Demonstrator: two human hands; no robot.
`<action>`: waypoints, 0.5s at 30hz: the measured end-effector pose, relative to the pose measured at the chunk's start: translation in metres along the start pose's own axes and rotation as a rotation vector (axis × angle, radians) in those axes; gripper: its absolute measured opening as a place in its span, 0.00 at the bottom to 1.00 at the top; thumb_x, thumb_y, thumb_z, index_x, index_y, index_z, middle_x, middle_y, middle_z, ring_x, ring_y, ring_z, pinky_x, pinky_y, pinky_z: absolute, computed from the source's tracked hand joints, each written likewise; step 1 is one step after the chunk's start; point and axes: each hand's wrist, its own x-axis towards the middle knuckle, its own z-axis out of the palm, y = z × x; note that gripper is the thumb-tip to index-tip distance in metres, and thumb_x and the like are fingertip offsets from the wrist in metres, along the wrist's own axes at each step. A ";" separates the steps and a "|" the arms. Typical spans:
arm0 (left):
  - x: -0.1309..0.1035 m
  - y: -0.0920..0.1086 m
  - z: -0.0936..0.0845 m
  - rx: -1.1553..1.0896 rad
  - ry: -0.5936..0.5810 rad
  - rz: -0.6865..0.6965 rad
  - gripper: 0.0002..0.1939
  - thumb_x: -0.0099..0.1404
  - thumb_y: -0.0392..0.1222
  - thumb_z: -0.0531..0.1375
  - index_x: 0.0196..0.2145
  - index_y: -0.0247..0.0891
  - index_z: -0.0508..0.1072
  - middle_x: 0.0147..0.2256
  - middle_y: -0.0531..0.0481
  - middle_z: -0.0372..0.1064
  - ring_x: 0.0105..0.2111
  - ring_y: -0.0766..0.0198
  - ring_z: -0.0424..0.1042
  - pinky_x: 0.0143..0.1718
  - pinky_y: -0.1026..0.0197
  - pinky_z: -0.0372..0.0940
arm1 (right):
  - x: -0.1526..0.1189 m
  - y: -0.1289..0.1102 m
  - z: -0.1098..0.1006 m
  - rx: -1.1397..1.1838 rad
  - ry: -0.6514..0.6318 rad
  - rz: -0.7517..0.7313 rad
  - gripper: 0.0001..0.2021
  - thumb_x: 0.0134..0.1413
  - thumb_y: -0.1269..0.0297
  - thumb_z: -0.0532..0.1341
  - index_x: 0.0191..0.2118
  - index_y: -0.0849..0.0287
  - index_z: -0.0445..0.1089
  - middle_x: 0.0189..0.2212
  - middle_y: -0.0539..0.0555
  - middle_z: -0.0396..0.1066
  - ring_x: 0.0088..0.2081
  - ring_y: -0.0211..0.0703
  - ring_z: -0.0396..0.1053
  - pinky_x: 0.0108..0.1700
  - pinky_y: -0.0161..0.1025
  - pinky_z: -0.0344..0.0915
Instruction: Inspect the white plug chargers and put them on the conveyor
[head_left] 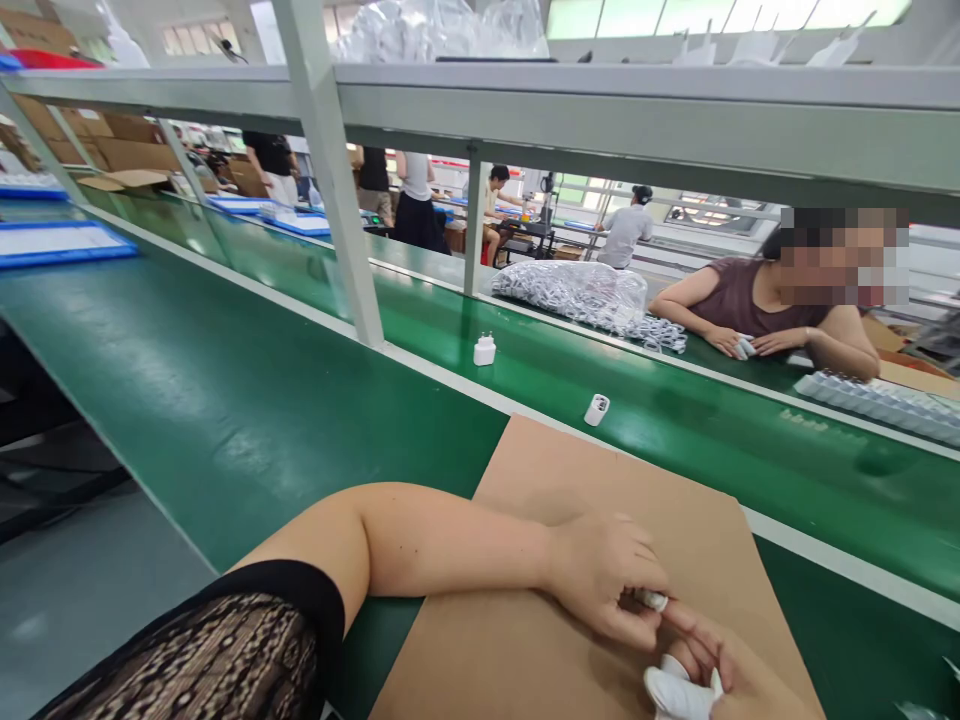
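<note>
My left hand (607, 575) is over a flat sheet of brown cardboard (480, 650), its fingers curled in a pinch. A small white fingertip cover (651, 600) shows between its fingers, against a finger of my right hand (724, 655). I cannot tell which finger wears it. My right hand comes in at the lower right, its fingers bent and meeting the left. White coverings (679, 692) wrap its thumb or fingers. Anything pinched between the hands is hidden. Beyond the cardboard lie a white plug adapter (597, 410) and another white charger plug (484, 349) with its pins up.
A green belt (420, 345) runs behind a pale metal edge, under a shelf on posts (330, 170). Across it, a co-worker (757, 300) leans near a clear bag of white parts (577, 290) and rows of white pieces (877, 400). Blue-rimmed trays (67, 243) sit left.
</note>
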 end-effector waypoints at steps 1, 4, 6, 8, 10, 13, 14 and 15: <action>0.000 0.001 -0.002 -0.003 0.019 0.010 0.09 0.59 0.46 0.66 0.33 0.38 0.75 0.27 0.51 0.77 0.33 0.61 0.75 0.36 0.57 0.65 | -0.004 -0.006 0.002 0.023 -0.010 -0.004 0.37 0.45 0.47 0.76 0.56 0.61 0.69 0.20 0.51 0.75 0.17 0.31 0.58 0.22 0.30 0.48; -0.002 0.002 -0.007 -0.016 0.095 0.029 0.20 0.67 0.53 0.64 0.48 0.34 0.76 0.34 0.47 0.80 0.35 0.60 0.76 0.37 0.56 0.65 | -0.011 -0.019 0.004 0.113 -0.092 -0.044 0.40 0.47 0.50 0.75 0.61 0.62 0.63 0.24 0.54 0.79 0.17 0.32 0.63 0.22 0.29 0.48; -0.002 0.001 -0.010 0.008 0.141 0.073 0.21 0.73 0.54 0.61 0.51 0.34 0.76 0.35 0.46 0.80 0.34 0.60 0.76 0.37 0.56 0.64 | -0.011 -0.023 0.000 0.189 -0.171 -0.062 0.43 0.45 0.48 0.75 0.62 0.62 0.59 0.28 0.58 0.81 0.19 0.36 0.69 0.23 0.29 0.53; -0.002 0.000 -0.011 0.037 0.193 0.133 0.17 0.76 0.51 0.58 0.51 0.35 0.76 0.34 0.46 0.80 0.34 0.61 0.76 0.37 0.57 0.64 | -0.010 -0.022 -0.007 0.221 -0.222 -0.105 0.43 0.44 0.46 0.75 0.59 0.64 0.59 0.30 0.61 0.82 0.20 0.38 0.72 0.25 0.30 0.60; -0.001 0.001 -0.013 0.062 0.244 0.180 0.14 0.77 0.46 0.57 0.51 0.34 0.75 0.35 0.46 0.80 0.34 0.62 0.76 0.37 0.57 0.64 | -0.009 -0.020 -0.012 0.230 -0.254 -0.173 0.40 0.46 0.44 0.74 0.56 0.63 0.59 0.29 0.61 0.82 0.19 0.39 0.73 0.26 0.32 0.63; 0.002 0.003 -0.018 0.161 0.291 0.224 0.12 0.76 0.41 0.57 0.53 0.34 0.72 0.36 0.48 0.80 0.33 0.63 0.75 0.37 0.58 0.64 | -0.010 -0.020 -0.015 0.265 -0.243 -0.225 0.35 0.47 0.42 0.72 0.51 0.59 0.60 0.28 0.59 0.82 0.19 0.38 0.73 0.24 0.30 0.59; 0.003 0.004 -0.019 0.216 0.313 0.240 0.11 0.75 0.40 0.58 0.52 0.34 0.71 0.35 0.48 0.80 0.33 0.63 0.74 0.37 0.57 0.64 | -0.010 -0.021 -0.014 0.272 -0.229 -0.228 0.33 0.48 0.42 0.72 0.48 0.58 0.60 0.28 0.58 0.82 0.19 0.38 0.73 0.23 0.29 0.56; 0.004 0.005 -0.021 0.273 0.336 0.255 0.10 0.74 0.39 0.58 0.51 0.35 0.71 0.34 0.49 0.80 0.32 0.63 0.74 0.36 0.57 0.64 | -0.010 -0.023 -0.013 0.273 -0.216 -0.230 0.31 0.47 0.41 0.72 0.46 0.57 0.61 0.28 0.58 0.82 0.20 0.38 0.74 0.21 0.28 0.52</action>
